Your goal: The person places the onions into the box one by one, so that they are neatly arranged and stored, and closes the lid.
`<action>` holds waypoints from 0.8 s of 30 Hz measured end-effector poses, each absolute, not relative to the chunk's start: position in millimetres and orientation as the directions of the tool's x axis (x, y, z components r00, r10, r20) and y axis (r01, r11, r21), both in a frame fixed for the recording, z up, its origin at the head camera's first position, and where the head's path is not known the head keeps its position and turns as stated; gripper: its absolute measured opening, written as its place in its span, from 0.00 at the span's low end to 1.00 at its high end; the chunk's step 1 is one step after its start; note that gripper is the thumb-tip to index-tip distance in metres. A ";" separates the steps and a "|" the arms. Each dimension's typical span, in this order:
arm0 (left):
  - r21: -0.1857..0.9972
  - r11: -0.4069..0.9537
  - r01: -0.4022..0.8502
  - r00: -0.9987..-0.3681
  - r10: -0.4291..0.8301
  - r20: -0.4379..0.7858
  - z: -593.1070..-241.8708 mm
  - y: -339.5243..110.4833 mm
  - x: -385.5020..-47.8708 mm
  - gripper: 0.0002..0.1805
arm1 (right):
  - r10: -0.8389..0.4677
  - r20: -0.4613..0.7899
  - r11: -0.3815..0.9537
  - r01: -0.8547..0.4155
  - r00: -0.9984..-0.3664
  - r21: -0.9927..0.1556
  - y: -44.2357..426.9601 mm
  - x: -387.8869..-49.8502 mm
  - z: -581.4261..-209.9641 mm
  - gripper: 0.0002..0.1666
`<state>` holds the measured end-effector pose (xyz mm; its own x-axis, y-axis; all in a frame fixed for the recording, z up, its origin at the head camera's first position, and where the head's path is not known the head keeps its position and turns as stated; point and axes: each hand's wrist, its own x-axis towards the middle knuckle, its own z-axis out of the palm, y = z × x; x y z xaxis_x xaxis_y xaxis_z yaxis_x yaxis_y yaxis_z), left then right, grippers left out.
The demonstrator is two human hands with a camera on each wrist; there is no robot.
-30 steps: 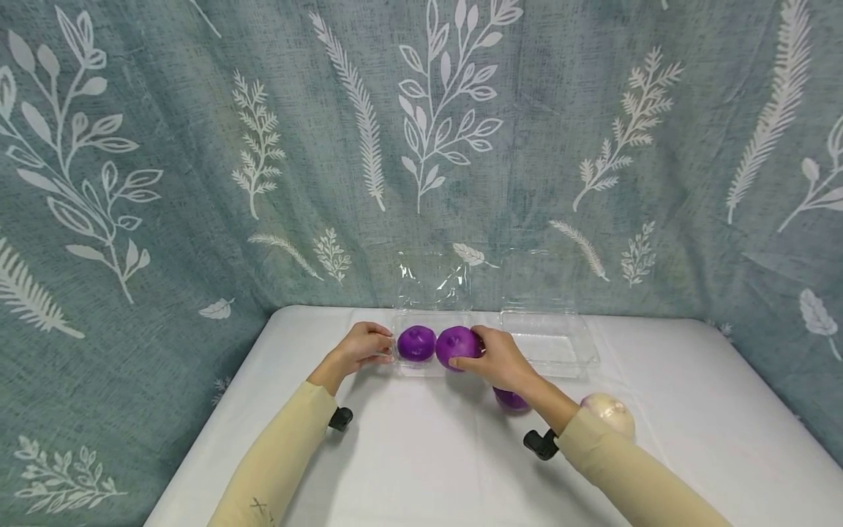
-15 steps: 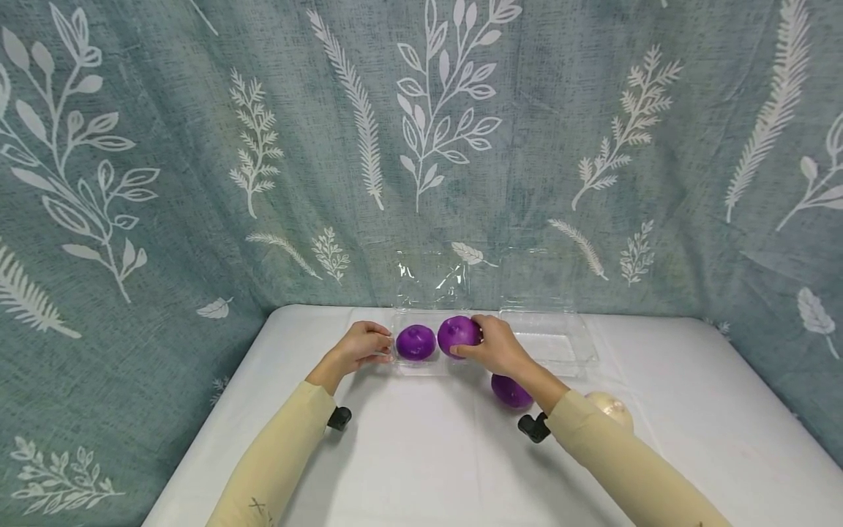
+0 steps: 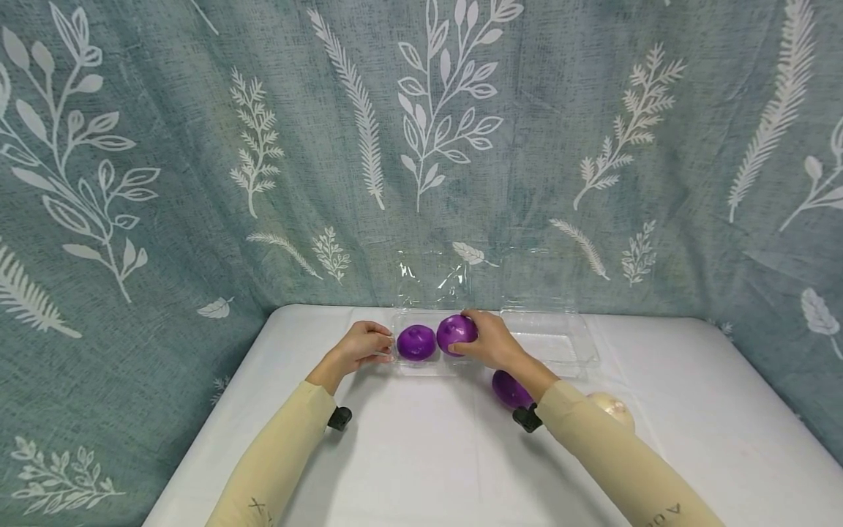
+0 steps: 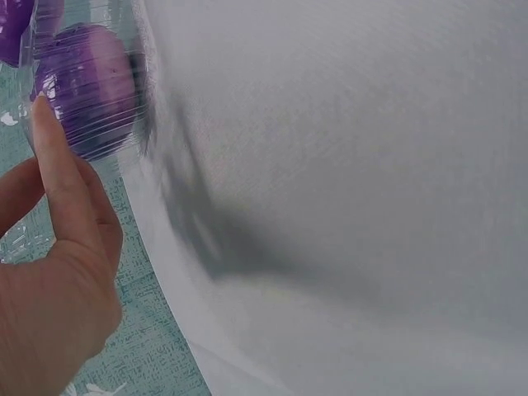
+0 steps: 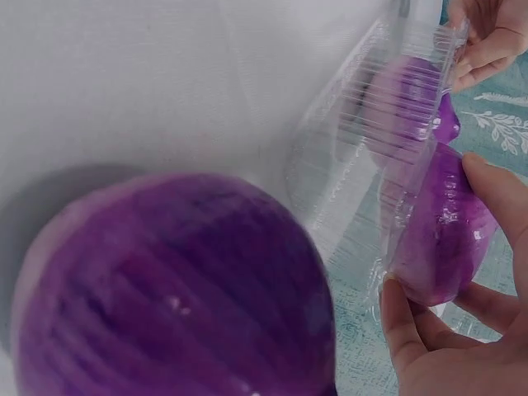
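Note:
The left hand (image 3: 358, 346) pinches the left edge of a clear plastic container (image 3: 428, 371) at the table's back; the left wrist view shows its fingers (image 4: 62, 177) at the wall. Inside sits a purple onion (image 3: 415, 342), visible through the ribbed plastic (image 4: 91, 91). The right hand (image 3: 495, 340) grips a second purple onion (image 3: 454, 333) at the container's right half, beside the first. In the right wrist view, fingers and thumb surround this onion (image 5: 441, 239), close against the clear wall; whether it touches the bottom, I cannot tell.
A second clear container (image 3: 546, 348) stands open to the right. Nearer, another purple onion (image 3: 510, 389) lies by the right forearm and looms large in the right wrist view (image 5: 173, 289). A pale onion (image 3: 612, 410) is partly behind the right sleeve. A patterned curtain (image 3: 316, 146) hangs behind.
The right hand has moved back and slightly left with its onion, now farther over the container. More of the purple onion by the forearm shows. The left hand has stayed at the container's edge.

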<state>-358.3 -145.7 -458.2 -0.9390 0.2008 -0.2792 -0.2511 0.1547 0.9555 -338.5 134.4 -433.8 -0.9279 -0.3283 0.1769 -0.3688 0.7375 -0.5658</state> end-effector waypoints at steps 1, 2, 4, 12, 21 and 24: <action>0.956 0.155 -0.250 -0.939 0.200 -0.278 -457.8 -145.7 -358.0 0.18 | -0.327 0.176 0.739 -0.367 -0.929 -0.564 133.8 -339.9 -434.5 0.45; 0.956 0.154 -0.251 -0.939 0.200 -0.279 -457.9 -145.6 -358.1 0.18 | -0.328 0.176 0.742 -0.368 -0.928 -0.561 133.2 -341.2 -435.2 0.45; 0.956 0.155 -0.250 -0.940 0.199 -0.278 -457.4 -145.7 -357.5 0.18 | -0.331 0.175 0.744 -0.371 -0.927 -0.557 131.7 -343.4 -436.4 0.44; 0.957 0.150 -0.250 -0.940 0.201 -0.277 -456.4 -144.5 -357.7 0.18 | -0.366 0.181 0.770 -0.406 -0.913 -0.491 129.6 -350.0 -439.9 0.42; 0.952 0.168 -0.256 -0.938 0.196 -0.287 -455.9 -146.6 -358.8 0.19 | -0.375 0.141 0.803 -0.397 -0.916 -0.445 126.5 -354.1 -441.0 0.41; 0.952 0.172 -0.252 -0.938 0.199 -0.284 -457.0 -146.5 -359.2 0.19 | -0.375 0.143 0.809 -0.399 -0.916 -0.432 127.0 -355.1 -442.8 0.41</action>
<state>-359.2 -146.5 -457.0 -0.9379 0.1989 -0.2844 -0.2522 0.1724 0.9522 -355.1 127.0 -442.8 -0.9158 -0.3753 0.1427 -0.3988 0.8088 -0.4322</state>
